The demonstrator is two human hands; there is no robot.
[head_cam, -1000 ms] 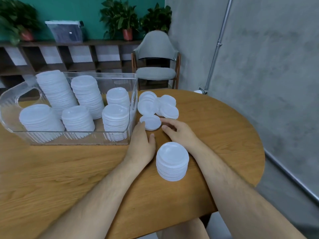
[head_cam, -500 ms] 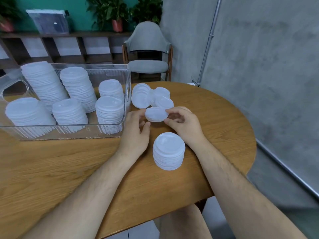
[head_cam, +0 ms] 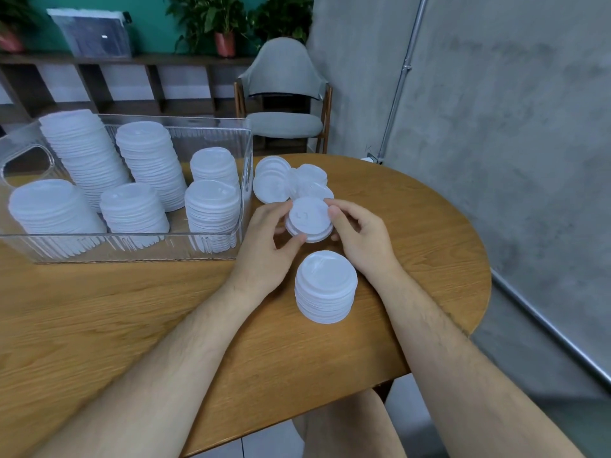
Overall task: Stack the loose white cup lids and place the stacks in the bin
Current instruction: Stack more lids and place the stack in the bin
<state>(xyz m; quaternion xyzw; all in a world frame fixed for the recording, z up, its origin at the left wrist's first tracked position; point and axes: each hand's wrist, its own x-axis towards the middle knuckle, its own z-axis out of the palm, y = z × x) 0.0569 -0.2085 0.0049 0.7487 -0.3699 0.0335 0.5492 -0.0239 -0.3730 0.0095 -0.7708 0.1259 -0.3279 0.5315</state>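
Holding a white cup lid point(head_cam: 309, 219) up off the counter point(head_cam: 99, 309), the left hand point(head_cam: 267, 239) pinches it with the thumb on the near rim and the fingers curled over the far-left rim. The right hand point(head_cam: 360, 236) pinches the opposite side, thumb on top and fingers tucked behind. The lid is tilted with its top face toward the camera. A second rim seems to show under it, so I cannot tell whether it is one lid or two nested.

A partial stack point(head_cam: 325, 285) stands on the counter just below the held lid, between the two forearms. The remaining loose lids point(head_cam: 274, 183) lie overlapping toward the far edge, just beside the right wall of the clear bin point(head_cam: 246, 153). The bin sits on the left part of the counter and already holds six finished stacks point(head_cam: 211, 209).

The step in hand looks like adding this lid to the partial stack. To do it well:

- Level the lid first and check that it faces the same way as the top of the stack.
- Centre it over the stack so the rims line up before letting go.
- Keep the grip light and on the rim, since thin plastic probably flexes and then seats crooked.
- Lower it straight down and press gently so it nests without toppling the stack.
- Leave the stack short enough for both hands to carry it into the bin without the column buckling.
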